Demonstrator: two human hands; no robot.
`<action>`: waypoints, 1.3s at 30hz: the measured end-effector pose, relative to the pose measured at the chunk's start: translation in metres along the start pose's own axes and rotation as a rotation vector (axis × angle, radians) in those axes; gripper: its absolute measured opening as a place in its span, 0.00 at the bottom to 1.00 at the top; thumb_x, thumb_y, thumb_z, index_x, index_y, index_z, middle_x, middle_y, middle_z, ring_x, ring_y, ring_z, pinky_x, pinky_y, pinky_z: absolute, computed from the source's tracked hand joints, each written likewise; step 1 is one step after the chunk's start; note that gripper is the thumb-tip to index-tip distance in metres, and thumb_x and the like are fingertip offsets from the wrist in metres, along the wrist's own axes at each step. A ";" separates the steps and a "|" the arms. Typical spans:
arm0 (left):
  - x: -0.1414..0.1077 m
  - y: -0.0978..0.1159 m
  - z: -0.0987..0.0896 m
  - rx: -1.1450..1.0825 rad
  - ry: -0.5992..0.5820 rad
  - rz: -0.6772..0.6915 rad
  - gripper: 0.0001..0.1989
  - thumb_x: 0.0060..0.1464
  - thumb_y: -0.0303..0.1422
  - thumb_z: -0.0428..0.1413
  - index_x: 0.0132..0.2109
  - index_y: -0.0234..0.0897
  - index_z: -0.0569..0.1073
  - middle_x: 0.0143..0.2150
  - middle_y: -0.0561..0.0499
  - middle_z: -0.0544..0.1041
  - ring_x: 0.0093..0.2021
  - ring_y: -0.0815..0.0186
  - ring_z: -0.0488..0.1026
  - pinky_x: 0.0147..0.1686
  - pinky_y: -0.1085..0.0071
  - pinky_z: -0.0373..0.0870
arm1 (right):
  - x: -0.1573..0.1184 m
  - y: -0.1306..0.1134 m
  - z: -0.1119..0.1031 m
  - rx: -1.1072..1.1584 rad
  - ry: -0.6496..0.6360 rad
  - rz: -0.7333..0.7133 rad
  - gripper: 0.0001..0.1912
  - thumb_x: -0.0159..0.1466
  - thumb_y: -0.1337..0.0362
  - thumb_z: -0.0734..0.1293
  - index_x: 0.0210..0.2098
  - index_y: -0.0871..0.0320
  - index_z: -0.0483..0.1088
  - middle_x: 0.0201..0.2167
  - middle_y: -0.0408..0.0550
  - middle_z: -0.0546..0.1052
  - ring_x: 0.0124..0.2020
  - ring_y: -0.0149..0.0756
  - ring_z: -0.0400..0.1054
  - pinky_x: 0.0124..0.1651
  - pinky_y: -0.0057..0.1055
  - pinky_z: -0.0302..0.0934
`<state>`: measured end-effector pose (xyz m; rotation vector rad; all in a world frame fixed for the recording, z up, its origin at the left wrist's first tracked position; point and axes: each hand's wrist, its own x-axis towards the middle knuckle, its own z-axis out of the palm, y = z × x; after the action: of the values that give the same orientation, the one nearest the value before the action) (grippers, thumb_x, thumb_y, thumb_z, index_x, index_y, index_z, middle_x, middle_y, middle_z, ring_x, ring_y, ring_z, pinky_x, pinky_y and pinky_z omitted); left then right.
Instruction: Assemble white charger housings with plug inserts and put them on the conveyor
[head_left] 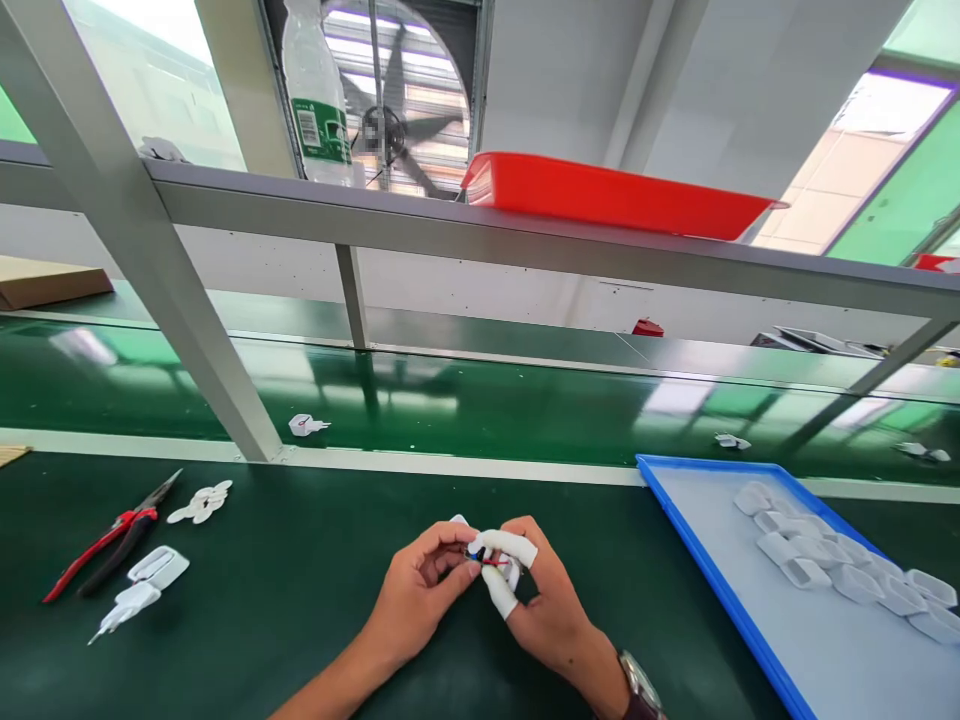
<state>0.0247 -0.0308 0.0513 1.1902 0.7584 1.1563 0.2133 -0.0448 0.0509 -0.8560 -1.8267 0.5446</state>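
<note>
Near the front centre of the dark green bench, my left hand pinches one side of a small white device with a dark part and a red wire. My right hand, with white covers on its thumb and index finger and a watch at the wrist, grips the other side. Both sets of fingertips nearly meet and hide much of the device. Left of my hands lie pliers with red and black handles, flat white pieces and a white housing beside another white part.
At the right, a blue-rimmed tray bears several white housings. Behind the bench runs a glossy green belt with a few white parts. A metal frame crosses above, its shelf bearing a bottle and a red bin.
</note>
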 end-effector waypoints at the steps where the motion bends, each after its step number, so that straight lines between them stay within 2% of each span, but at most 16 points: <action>1: 0.000 0.001 0.000 -0.013 -0.001 0.014 0.14 0.54 0.36 0.69 0.46 0.37 0.79 0.45 0.47 0.79 0.43 0.63 0.78 0.48 0.69 0.76 | 0.000 0.000 0.000 -0.011 0.030 0.002 0.20 0.67 0.72 0.63 0.56 0.51 0.68 0.40 0.47 0.70 0.33 0.32 0.66 0.36 0.30 0.68; 3: -0.001 0.003 0.002 -0.052 -0.025 0.055 0.12 0.55 0.34 0.68 0.45 0.37 0.79 0.46 0.46 0.79 0.46 0.61 0.78 0.51 0.67 0.76 | 0.000 0.000 -0.001 -0.001 0.063 0.005 0.20 0.67 0.72 0.65 0.57 0.51 0.68 0.41 0.47 0.72 0.35 0.33 0.69 0.39 0.31 0.70; 7: -0.003 0.003 0.002 0.022 -0.077 0.165 0.10 0.59 0.32 0.64 0.48 0.39 0.77 0.46 0.46 0.77 0.46 0.59 0.78 0.49 0.63 0.78 | -0.002 0.003 -0.003 0.095 0.009 0.048 0.19 0.67 0.70 0.67 0.56 0.49 0.70 0.44 0.46 0.78 0.40 0.33 0.74 0.45 0.30 0.72; 10: -0.001 -0.006 -0.010 0.356 0.026 0.279 0.24 0.55 0.32 0.66 0.58 0.45 0.72 0.56 0.44 0.71 0.51 0.56 0.76 0.53 0.56 0.78 | -0.005 0.009 -0.005 0.092 0.065 0.107 0.18 0.67 0.70 0.68 0.54 0.48 0.72 0.45 0.45 0.80 0.41 0.33 0.76 0.46 0.28 0.73; 12: 0.004 -0.015 -0.024 0.642 0.110 0.298 0.35 0.50 0.31 0.69 0.64 0.49 0.67 0.63 0.43 0.67 0.59 0.50 0.71 0.60 0.48 0.71 | -0.006 0.013 -0.007 0.055 0.132 0.140 0.19 0.66 0.70 0.68 0.55 0.48 0.71 0.46 0.45 0.80 0.45 0.35 0.77 0.49 0.28 0.73; 13: 0.008 -0.020 -0.031 0.760 0.131 0.282 0.38 0.49 0.31 0.70 0.65 0.49 0.67 0.64 0.44 0.67 0.62 0.48 0.69 0.63 0.44 0.68 | -0.006 0.015 -0.009 0.036 0.156 0.149 0.20 0.66 0.70 0.68 0.56 0.48 0.71 0.47 0.46 0.80 0.46 0.35 0.77 0.50 0.29 0.72; 14: 0.013 -0.025 -0.037 0.848 0.129 0.258 0.36 0.49 0.30 0.69 0.64 0.48 0.68 0.64 0.44 0.69 0.64 0.47 0.67 0.64 0.42 0.66 | -0.007 0.016 -0.010 0.017 0.170 0.155 0.20 0.66 0.70 0.68 0.56 0.48 0.70 0.47 0.46 0.80 0.46 0.36 0.77 0.50 0.29 0.73; 16: 0.020 -0.033 -0.045 0.935 0.070 0.228 0.27 0.52 0.29 0.66 0.59 0.46 0.72 0.59 0.46 0.75 0.63 0.48 0.68 0.63 0.41 0.66 | -0.007 0.018 -0.012 -0.017 0.163 0.161 0.18 0.66 0.70 0.67 0.55 0.49 0.71 0.46 0.47 0.80 0.44 0.35 0.77 0.47 0.28 0.73; 19: 0.023 -0.037 -0.044 0.920 -0.020 0.240 0.17 0.59 0.29 0.59 0.55 0.46 0.73 0.55 0.49 0.79 0.57 0.55 0.75 0.60 0.51 0.73 | -0.005 0.019 -0.013 -0.057 0.148 0.121 0.15 0.67 0.69 0.66 0.52 0.51 0.72 0.47 0.49 0.78 0.42 0.35 0.76 0.42 0.28 0.73; 22: 0.018 -0.033 -0.035 0.869 -0.036 0.298 0.19 0.63 0.31 0.56 0.60 0.47 0.70 0.55 0.50 0.78 0.47 0.62 0.79 0.51 0.62 0.79 | -0.004 0.017 -0.011 -0.076 0.143 0.081 0.15 0.68 0.70 0.65 0.53 0.51 0.71 0.47 0.49 0.78 0.43 0.36 0.76 0.42 0.28 0.73; 24: 0.013 -0.029 -0.031 0.866 -0.045 0.339 0.21 0.65 0.31 0.55 0.63 0.48 0.68 0.55 0.51 0.78 0.43 0.64 0.80 0.49 0.65 0.80 | -0.005 0.016 -0.010 -0.090 0.139 0.068 0.17 0.68 0.71 0.65 0.54 0.51 0.69 0.45 0.49 0.78 0.41 0.35 0.75 0.41 0.28 0.73; 27: 0.008 -0.023 -0.030 0.868 -0.077 0.373 0.21 0.67 0.32 0.54 0.64 0.49 0.67 0.57 0.50 0.77 0.52 0.62 0.78 0.56 0.63 0.77 | -0.005 0.014 -0.008 -0.140 0.118 -0.050 0.19 0.68 0.74 0.64 0.56 0.53 0.68 0.45 0.50 0.78 0.41 0.35 0.74 0.42 0.32 0.73; 30: 0.007 -0.020 -0.031 0.858 -0.127 0.374 0.21 0.68 0.32 0.53 0.65 0.50 0.67 0.62 0.50 0.74 0.61 0.60 0.72 0.63 0.61 0.71 | -0.005 0.013 -0.009 -0.237 0.093 -0.234 0.24 0.67 0.79 0.64 0.60 0.56 0.66 0.47 0.53 0.77 0.46 0.39 0.72 0.48 0.39 0.72; 34: 0.006 -0.018 -0.031 0.832 -0.160 0.351 0.20 0.69 0.32 0.52 0.65 0.48 0.67 0.61 0.47 0.74 0.60 0.59 0.73 0.61 0.60 0.72 | -0.005 0.012 -0.010 -0.365 0.089 -0.354 0.26 0.66 0.80 0.64 0.61 0.60 0.65 0.48 0.57 0.77 0.48 0.43 0.71 0.51 0.45 0.71; 39: 0.005 -0.015 -0.031 0.828 -0.142 0.369 0.17 0.68 0.31 0.51 0.61 0.46 0.70 0.59 0.47 0.76 0.59 0.58 0.74 0.60 0.58 0.74 | -0.007 0.011 -0.013 -0.437 0.047 -0.348 0.27 0.66 0.80 0.63 0.62 0.60 0.64 0.47 0.57 0.76 0.48 0.44 0.71 0.51 0.50 0.72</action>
<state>0.0022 -0.0158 0.0294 2.1494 0.9707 1.0526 0.2300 -0.0431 0.0439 -0.7971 -2.0273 -0.1008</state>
